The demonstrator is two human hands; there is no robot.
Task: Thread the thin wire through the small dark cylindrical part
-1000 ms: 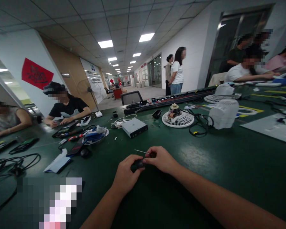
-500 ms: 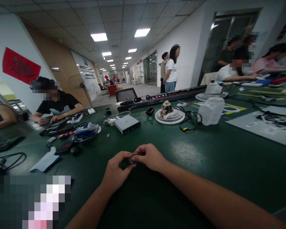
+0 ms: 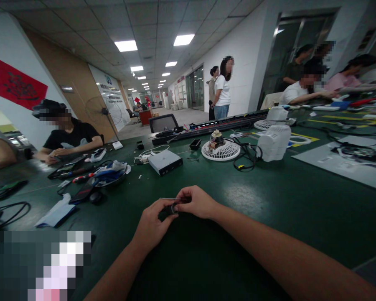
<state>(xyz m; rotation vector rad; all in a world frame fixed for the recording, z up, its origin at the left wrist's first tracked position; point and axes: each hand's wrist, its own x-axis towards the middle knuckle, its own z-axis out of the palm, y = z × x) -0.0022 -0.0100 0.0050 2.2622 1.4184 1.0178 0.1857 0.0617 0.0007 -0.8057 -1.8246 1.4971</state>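
Observation:
Both my hands meet above the green table (image 3: 188,242), in the lower middle of the head view. My left hand (image 3: 152,221) has its thumb and fingers closed round a small dark cylindrical object (image 3: 166,211) with a lighter ring at its right end. The fingers of my right hand (image 3: 196,203) are pinched at that ringed end. A thin, flat strip (image 3: 169,198) runs along the top between the fingertips of both hands. What exactly the right fingertips grip is too small to make out.
Ahead lie a silver disc drive (image 3: 165,161), a small black tray (image 3: 195,144), a white fan grille with a motor (image 3: 221,148) and a white housing (image 3: 274,143). To the left are a blue cloth bundle (image 3: 111,171), a mouse (image 3: 95,197) and blue paper (image 3: 56,211). People sit around.
The whole view has shifted slightly, so the background sits further left. The thin strip and the dark cylinder show more clearly between my hands, which have barely moved.

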